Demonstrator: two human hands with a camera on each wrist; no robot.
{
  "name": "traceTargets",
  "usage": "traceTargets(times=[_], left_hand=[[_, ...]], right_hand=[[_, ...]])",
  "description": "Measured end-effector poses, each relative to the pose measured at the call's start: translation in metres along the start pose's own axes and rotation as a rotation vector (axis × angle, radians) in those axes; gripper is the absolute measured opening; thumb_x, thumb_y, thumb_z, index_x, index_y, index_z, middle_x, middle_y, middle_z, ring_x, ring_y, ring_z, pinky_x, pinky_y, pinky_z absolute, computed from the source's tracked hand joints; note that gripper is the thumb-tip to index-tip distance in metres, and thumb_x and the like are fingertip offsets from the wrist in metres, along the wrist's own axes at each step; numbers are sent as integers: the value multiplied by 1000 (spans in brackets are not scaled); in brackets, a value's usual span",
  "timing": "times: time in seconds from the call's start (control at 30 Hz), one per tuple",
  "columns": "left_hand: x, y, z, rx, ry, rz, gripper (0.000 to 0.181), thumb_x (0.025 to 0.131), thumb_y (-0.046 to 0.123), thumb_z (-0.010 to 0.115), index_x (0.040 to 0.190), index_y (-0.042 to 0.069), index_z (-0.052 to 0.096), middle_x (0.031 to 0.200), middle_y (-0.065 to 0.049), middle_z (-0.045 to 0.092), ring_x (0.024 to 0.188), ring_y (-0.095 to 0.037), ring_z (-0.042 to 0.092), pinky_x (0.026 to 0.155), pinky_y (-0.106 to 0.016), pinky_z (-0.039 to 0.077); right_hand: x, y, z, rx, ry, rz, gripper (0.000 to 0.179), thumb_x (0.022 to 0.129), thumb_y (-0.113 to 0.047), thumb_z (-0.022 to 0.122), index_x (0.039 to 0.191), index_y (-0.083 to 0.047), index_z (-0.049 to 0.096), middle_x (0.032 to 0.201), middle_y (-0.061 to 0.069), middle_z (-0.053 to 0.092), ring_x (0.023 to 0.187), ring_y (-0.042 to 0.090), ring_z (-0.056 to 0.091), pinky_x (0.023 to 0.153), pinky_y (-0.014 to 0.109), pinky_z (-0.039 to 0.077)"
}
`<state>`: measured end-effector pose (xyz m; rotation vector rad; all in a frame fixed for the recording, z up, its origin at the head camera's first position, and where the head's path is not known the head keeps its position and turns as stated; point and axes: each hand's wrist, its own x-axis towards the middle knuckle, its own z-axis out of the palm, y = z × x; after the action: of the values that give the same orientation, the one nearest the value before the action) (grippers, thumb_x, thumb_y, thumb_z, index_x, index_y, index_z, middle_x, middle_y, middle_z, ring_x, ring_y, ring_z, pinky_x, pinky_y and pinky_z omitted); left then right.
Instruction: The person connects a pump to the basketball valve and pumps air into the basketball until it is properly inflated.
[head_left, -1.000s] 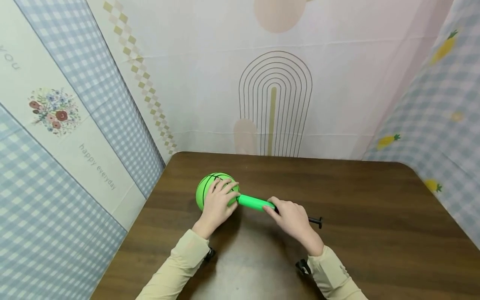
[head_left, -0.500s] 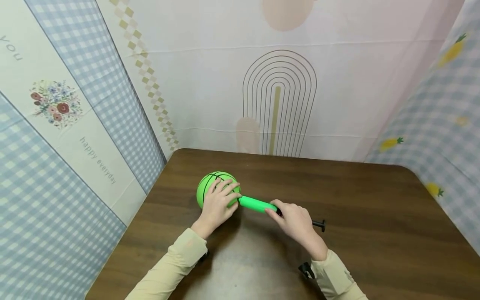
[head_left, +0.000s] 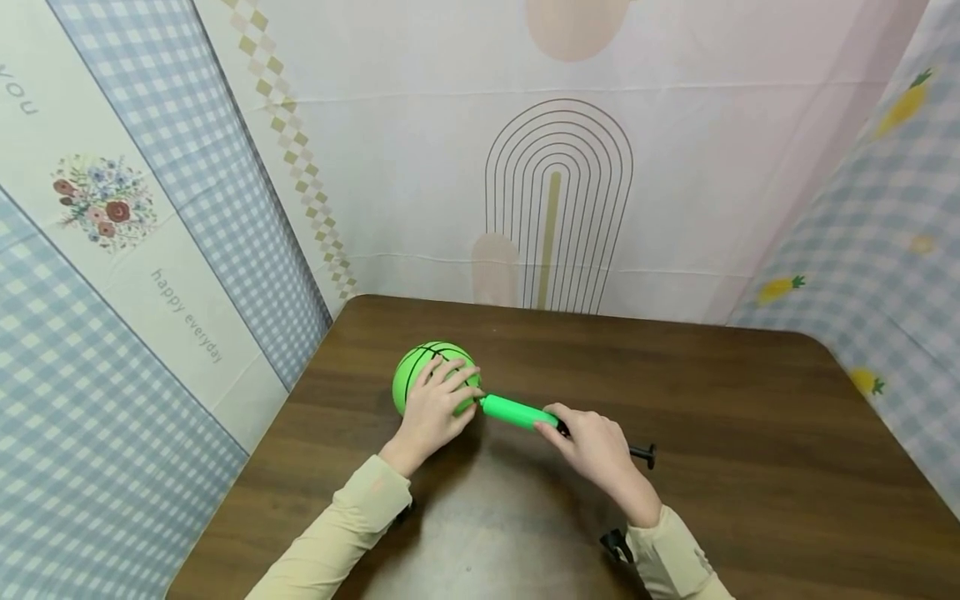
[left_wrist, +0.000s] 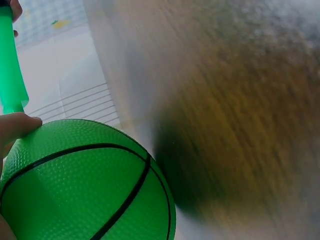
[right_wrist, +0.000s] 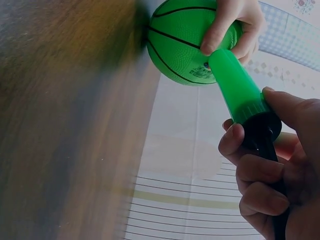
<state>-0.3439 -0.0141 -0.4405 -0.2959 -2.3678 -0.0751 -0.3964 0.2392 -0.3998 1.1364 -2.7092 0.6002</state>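
Observation:
A small green ball with black basketball lines sits on the left half of the table. My left hand grips it from above, fingers spread over its top and side. Against the ball's right side stands the nozzle end of a green hand pump. My right hand holds this pump at its black collar, fingers curled round the black rod below. The rod's black T-handle sticks out beyond the hand. Left fingers cover the nozzle tip at the ball in the right wrist view.
The brown wooden table has rounded back corners. Behind it hangs a pale patterned cloth, with checked cloths on the left and right. A black wrist device shows beside the right sleeve.
The head view has shifted slightly. My right hand and the pump have moved a little right and toward me; my left hand keeps its grip on the ball.

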Motion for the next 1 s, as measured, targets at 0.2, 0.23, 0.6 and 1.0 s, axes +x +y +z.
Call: traceTargets(times=[0.2,0.23,0.6,1.0], left_hand=[[5,2,2,-5,-6,9,17,74,23,81,90,24,76,119,3,70,122,-20,58,111,-43,36],[5,2,2,-5,-9,8,17,74,23,81,90,24,76,119,3,70,122,-20,57,111,-43,36],[7,1,2,21,-25,10,17,76,26,80,93,26,75,121,5,68,124,-19,57,112,-42,35],[-1,2,-2,23,-32,23,14,78,26,78,92,27,76,120,6,69,125,-18,56,113,-39,34]], right_hand=[[1,7,1,5,1,-5,21,90,-37,67,95,-17,67,52,-10,37,44,5,28,43,20,20],[2,7,1,9,-2,-4,21,90,-37,67,95,-17,67,52,-10,37,44,5,28,43,20,20],[2,9,-2,22,-7,-14,20,90,-35,67,96,-16,67,52,-10,36,44,4,28,44,20,21],[-9,-1,-2,22,-48,35,22,91,-35,66,100,-16,69,52,-10,37,45,5,29,44,21,23]])
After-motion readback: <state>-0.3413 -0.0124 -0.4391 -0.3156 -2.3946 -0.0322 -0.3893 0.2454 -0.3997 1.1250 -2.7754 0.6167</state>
